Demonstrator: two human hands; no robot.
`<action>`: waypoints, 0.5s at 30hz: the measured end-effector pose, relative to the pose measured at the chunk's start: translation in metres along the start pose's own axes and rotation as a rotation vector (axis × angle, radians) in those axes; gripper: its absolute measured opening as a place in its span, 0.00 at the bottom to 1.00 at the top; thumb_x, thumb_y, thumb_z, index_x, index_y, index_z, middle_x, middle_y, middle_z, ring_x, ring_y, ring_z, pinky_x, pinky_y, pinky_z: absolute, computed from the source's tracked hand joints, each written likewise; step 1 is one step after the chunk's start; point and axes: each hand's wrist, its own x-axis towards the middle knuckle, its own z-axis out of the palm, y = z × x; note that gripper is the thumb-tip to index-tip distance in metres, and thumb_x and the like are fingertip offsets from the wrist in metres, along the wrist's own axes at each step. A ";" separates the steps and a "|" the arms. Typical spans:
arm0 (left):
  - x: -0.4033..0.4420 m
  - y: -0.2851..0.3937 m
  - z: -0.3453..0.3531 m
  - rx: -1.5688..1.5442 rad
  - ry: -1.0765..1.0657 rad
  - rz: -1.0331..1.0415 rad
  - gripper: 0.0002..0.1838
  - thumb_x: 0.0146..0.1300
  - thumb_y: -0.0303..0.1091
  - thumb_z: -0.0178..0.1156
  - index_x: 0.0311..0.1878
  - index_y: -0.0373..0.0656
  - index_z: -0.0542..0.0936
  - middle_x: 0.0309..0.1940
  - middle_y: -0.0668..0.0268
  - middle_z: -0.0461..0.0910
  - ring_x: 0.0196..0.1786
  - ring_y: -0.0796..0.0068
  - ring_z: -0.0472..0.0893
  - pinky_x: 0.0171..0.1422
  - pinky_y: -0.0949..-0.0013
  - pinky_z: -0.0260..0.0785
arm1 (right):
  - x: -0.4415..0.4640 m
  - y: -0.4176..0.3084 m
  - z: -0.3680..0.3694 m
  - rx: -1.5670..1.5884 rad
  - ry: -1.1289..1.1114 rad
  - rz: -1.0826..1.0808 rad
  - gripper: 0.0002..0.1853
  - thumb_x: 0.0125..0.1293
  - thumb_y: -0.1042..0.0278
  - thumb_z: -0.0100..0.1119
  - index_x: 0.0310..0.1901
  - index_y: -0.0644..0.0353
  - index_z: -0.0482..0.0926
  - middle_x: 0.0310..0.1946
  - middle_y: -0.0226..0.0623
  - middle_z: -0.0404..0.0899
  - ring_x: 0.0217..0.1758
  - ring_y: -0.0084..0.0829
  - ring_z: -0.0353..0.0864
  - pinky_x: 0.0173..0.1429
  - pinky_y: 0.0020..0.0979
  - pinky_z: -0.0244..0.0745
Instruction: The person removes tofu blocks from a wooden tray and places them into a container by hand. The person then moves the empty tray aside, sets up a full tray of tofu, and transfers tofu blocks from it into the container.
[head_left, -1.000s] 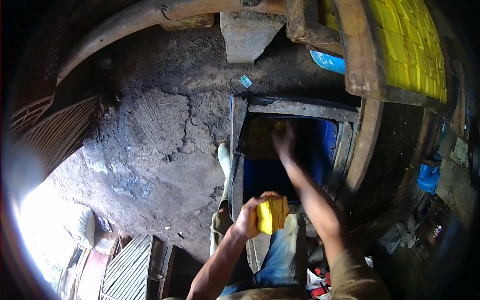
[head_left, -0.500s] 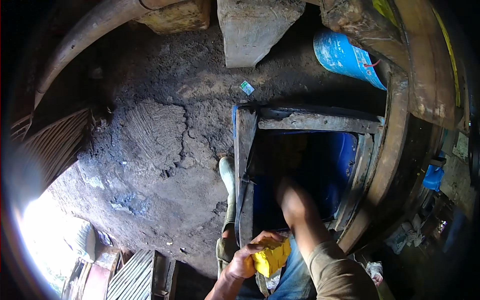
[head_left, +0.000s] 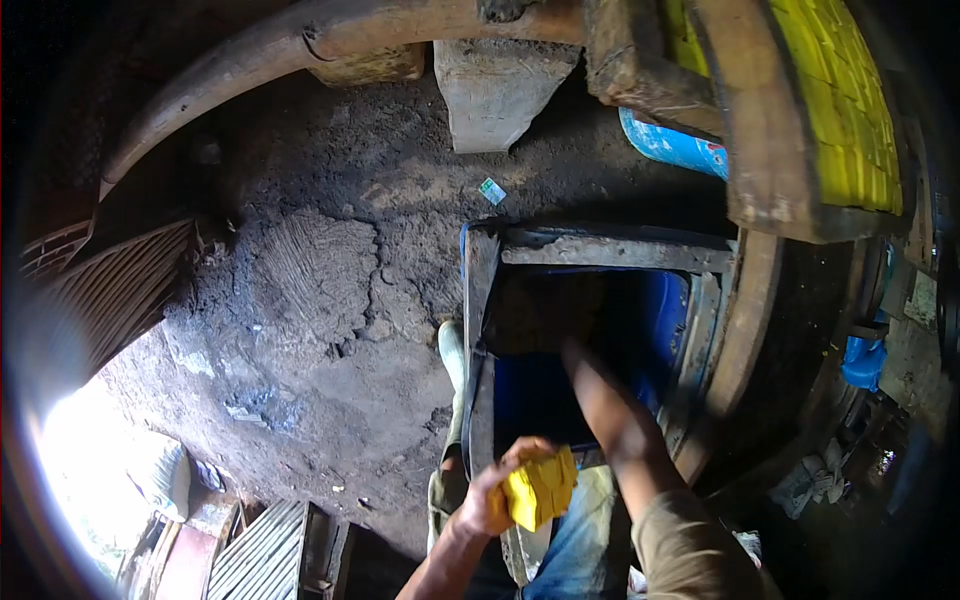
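My left hand (head_left: 492, 496) is closed around several yellow blocks (head_left: 541, 490), which look like tofu, just in front of the bin's near edge. A blue bin (head_left: 662, 318) with a weathered wooden frame (head_left: 481, 400) around its top stands before me. My right forearm (head_left: 622, 410) reaches down into it. Deep shadow hides my right hand's fingers, so what they hold or touch cannot be made out. Dim shapes lie inside the bin, too dark to name.
At the upper right, rows of yellow blocks (head_left: 838, 110) lie behind a curved wooden board (head_left: 752, 120). A blue drum (head_left: 670, 145) is partly hidden beneath. A grey block-like support (head_left: 500, 90) stands on the rough dark floor (head_left: 300, 380). Slatted panels (head_left: 125, 290) lean at left.
The view has shifted, bringing more yellow blocks into sight at the upper right. My left hand still holds its blocks; my right arm stays inside the bin, its elbow further to the right.
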 end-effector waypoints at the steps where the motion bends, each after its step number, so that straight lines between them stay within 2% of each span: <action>1: 0.005 0.000 0.000 -0.034 -0.027 0.017 0.28 0.64 0.55 0.51 0.60 0.46 0.67 0.57 0.52 0.70 0.56 0.53 0.76 0.54 0.48 0.75 | -0.012 -0.004 -0.024 0.116 -0.018 0.001 0.13 0.68 0.71 0.54 0.52 0.62 0.76 0.46 0.39 0.79 0.51 0.29 0.76 0.60 0.29 0.69; 2: 0.013 -0.001 -0.002 -0.038 -0.014 0.034 0.28 0.65 0.56 0.51 0.59 0.46 0.67 0.54 0.53 0.73 0.54 0.55 0.77 0.53 0.49 0.75 | -0.031 -0.007 -0.052 0.242 -0.050 -0.002 0.13 0.68 0.70 0.54 0.52 0.62 0.76 0.46 0.39 0.79 0.51 0.29 0.76 0.60 0.29 0.69; 4: 0.028 0.000 0.005 0.003 0.061 0.101 0.26 0.68 0.55 0.48 0.59 0.45 0.67 0.51 0.54 0.74 0.52 0.58 0.78 0.52 0.53 0.75 | -0.096 -0.031 -0.109 0.435 -0.166 -0.008 0.21 0.71 0.60 0.54 0.60 0.61 0.70 0.51 0.38 0.77 0.49 0.30 0.79 0.53 0.30 0.72; 6: 0.046 0.000 0.007 0.046 0.094 0.155 0.25 0.69 0.55 0.47 0.58 0.44 0.70 0.50 0.57 0.76 0.50 0.60 0.79 0.52 0.54 0.75 | -0.154 -0.079 -0.154 0.585 -0.307 0.115 0.24 0.69 0.57 0.56 0.62 0.61 0.69 0.54 0.36 0.76 0.51 0.26 0.77 0.53 0.26 0.71; 7: 0.055 0.001 0.009 0.076 0.096 0.174 0.25 0.69 0.55 0.47 0.56 0.44 0.72 0.49 0.58 0.77 0.49 0.60 0.80 0.52 0.54 0.76 | -0.175 -0.102 -0.170 0.601 -0.355 0.172 0.28 0.65 0.59 0.61 0.63 0.60 0.68 0.56 0.37 0.74 0.56 0.29 0.75 0.58 0.29 0.71; 8: 0.063 -0.001 0.012 0.141 0.101 0.257 0.26 0.70 0.55 0.46 0.57 0.43 0.71 0.49 0.59 0.77 0.50 0.64 0.79 0.54 0.60 0.75 | -0.187 -0.103 -0.172 0.534 -0.377 0.078 0.30 0.63 0.61 0.64 0.64 0.60 0.67 0.55 0.38 0.74 0.58 0.30 0.75 0.61 0.31 0.70; 9: 0.069 -0.002 0.009 0.162 0.092 0.230 0.25 0.72 0.54 0.43 0.58 0.43 0.71 0.49 0.60 0.77 0.51 0.66 0.78 0.56 0.63 0.73 | -0.193 -0.105 -0.172 0.466 -0.396 -0.014 0.32 0.60 0.64 0.68 0.65 0.61 0.67 0.54 0.39 0.75 0.59 0.31 0.74 0.64 0.32 0.69; 11: 0.076 0.000 0.013 0.286 0.052 0.202 0.28 0.72 0.58 0.41 0.60 0.44 0.67 0.50 0.60 0.74 0.50 0.69 0.77 0.55 0.66 0.72 | -0.189 -0.115 -0.173 0.362 -0.346 -0.042 0.34 0.58 0.64 0.69 0.65 0.61 0.67 0.54 0.40 0.75 0.59 0.31 0.75 0.64 0.32 0.70; 12: 0.080 0.000 0.015 0.288 0.050 0.198 0.28 0.72 0.58 0.41 0.60 0.44 0.67 0.50 0.60 0.74 0.50 0.69 0.77 0.55 0.66 0.72 | -0.184 -0.119 -0.174 0.260 -0.296 -0.073 0.35 0.56 0.65 0.70 0.65 0.61 0.66 0.54 0.41 0.75 0.59 0.32 0.75 0.64 0.33 0.70; 15: 0.088 -0.001 0.010 0.355 0.167 0.222 0.32 0.71 0.64 0.40 0.61 0.45 0.67 0.47 0.60 0.75 0.47 0.70 0.78 0.50 0.68 0.73 | -0.170 -0.109 -0.170 0.288 -0.353 -0.131 0.35 0.54 0.66 0.70 0.64 0.62 0.68 0.54 0.41 0.76 0.58 0.32 0.77 0.63 0.33 0.71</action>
